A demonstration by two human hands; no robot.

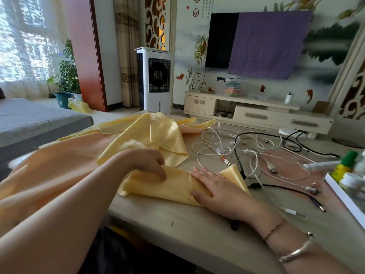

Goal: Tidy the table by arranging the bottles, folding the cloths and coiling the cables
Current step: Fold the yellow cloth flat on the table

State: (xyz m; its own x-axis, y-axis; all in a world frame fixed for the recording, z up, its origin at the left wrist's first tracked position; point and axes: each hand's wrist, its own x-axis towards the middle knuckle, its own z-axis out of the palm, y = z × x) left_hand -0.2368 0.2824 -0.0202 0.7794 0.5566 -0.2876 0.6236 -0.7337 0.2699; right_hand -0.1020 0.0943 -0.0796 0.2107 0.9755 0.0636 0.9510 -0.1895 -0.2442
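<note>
Cloth-folding underway: right hand [213,186] presses flat, left hand [150,163] pinches the yellow cloth [173,186]; next, fold toward 3 o'clock.

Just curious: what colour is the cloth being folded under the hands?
Pale yellow, plain and slightly shiny cloth; the head view shows it.
</note>
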